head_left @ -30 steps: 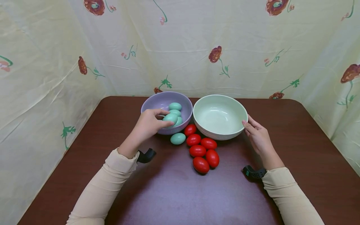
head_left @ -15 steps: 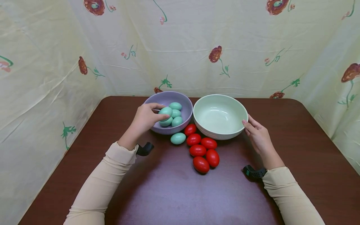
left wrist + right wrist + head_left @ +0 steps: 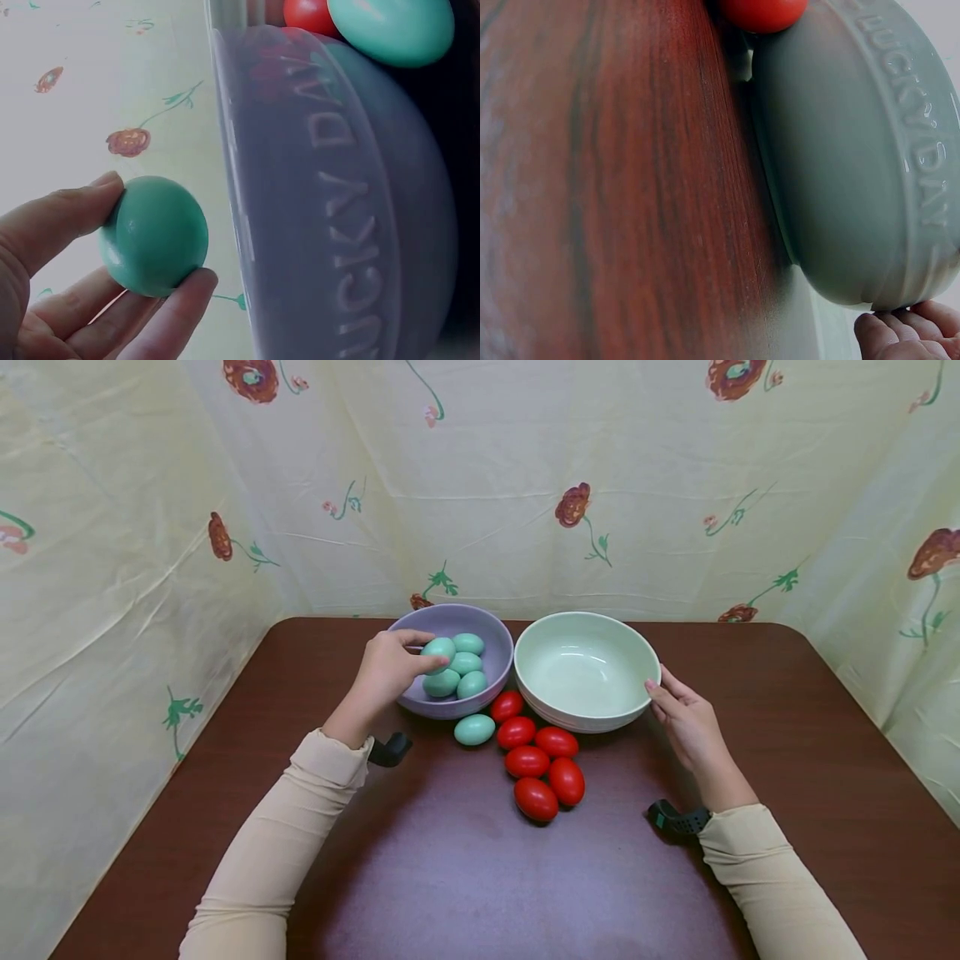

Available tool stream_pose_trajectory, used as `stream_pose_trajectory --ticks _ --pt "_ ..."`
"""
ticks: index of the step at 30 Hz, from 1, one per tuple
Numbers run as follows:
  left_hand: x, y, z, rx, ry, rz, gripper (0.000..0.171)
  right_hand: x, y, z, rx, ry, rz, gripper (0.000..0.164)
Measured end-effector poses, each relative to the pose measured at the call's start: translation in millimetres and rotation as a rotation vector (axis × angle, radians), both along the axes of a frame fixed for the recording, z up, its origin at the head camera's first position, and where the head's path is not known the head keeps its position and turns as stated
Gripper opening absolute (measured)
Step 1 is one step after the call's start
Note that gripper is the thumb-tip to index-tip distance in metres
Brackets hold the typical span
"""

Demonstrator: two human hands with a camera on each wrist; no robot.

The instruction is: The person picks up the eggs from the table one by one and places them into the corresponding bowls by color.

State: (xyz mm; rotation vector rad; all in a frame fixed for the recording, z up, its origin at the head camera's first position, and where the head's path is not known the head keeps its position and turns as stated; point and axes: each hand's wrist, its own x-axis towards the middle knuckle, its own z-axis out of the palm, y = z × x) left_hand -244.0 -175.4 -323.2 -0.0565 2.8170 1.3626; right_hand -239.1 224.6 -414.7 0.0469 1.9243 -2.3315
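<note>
Status of left hand [image 3: 384,667]?

— Clamped on one mint egg [image 3: 438,648]. Thumb on one side, fingertips on the other. Egg is up over purple bowl [image 3: 452,710]; left wrist view shows it clear of the rim.

What's inside that bowl?

— Four more mint eggs [image 3: 472,683], bunched toward its right side.

Right hand [image 3: 687,722]?

— Gripping pale green bowl [image 3: 585,677] at its right edge. Thumb at the rim, fingers along the outside wall. Bowl sits upright on dark brown table [image 3: 480,893].

Bowls touching each other?

— Side by side, rims very close. Can't tell if they touch. Both carry raised LUCKY DAY lettering.

Loose stuff?

— Lone mint egg [image 3: 475,730] on the table, just in front of purple bowl. Six red eggs [image 3: 527,762] next to it, clustered from the gap between bowls toward the person.

Surroundings?

— Black strap [image 3: 677,819] at each wrist, cream sleeves [image 3: 776,881], floral cloth [image 3: 480,485] behind the table.
</note>
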Motion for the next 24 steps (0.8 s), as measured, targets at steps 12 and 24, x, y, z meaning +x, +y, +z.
stream_pose_trajectory --ticks 12,24 --pt "-20.0 -1.3 -10.0 0.005 0.010 0.041 0.050 0.3 1.2 1.5 0.011 -0.024 -0.002 0.076" --pt "-37.4 -3.9 -32.2 -0.054 0.007 0.082 0.046 -0.7 1.2 -1.2 0.006 -0.011 0.002 0.076"
